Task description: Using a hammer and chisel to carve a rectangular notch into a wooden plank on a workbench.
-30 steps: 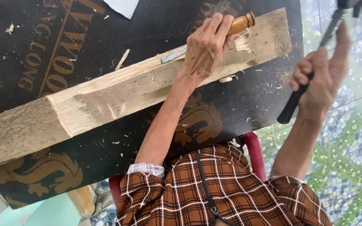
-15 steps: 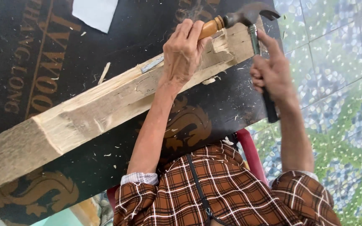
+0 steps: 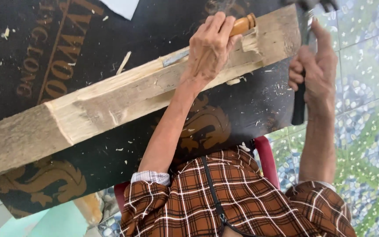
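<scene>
A long rough wooden beam [image 3: 110, 103] lies slanted across a black printed board [image 3: 242, 109]. Its upper edge is freshly chipped pale. My left hand [image 3: 209, 48] is closed around a chisel whose orange wooden handle [image 3: 243, 25] sticks out to the right, while the metal blade [image 3: 175, 58] lies against the beam's cut edge. My right hand [image 3: 314, 70] grips the black handle of a hammer [image 3: 299, 105]. The hammer's head is at the top edge of the view, just right of the chisel handle and apart from it.
Wood chips and splinters [image 3: 123, 62] are scattered over the board. A white sheet [image 3: 119, 6] lies at the top edge. A red seat edge [image 3: 266, 158] shows under my plaid shirt. A pebble-patterned tiled floor [image 3: 365, 131] is at right, and a teal object [image 3: 44, 219] at bottom left.
The hammer came down from a raised position onto the chisel's handle end, then drew back up and to the right. My left hand kept the chisel on the beam.
</scene>
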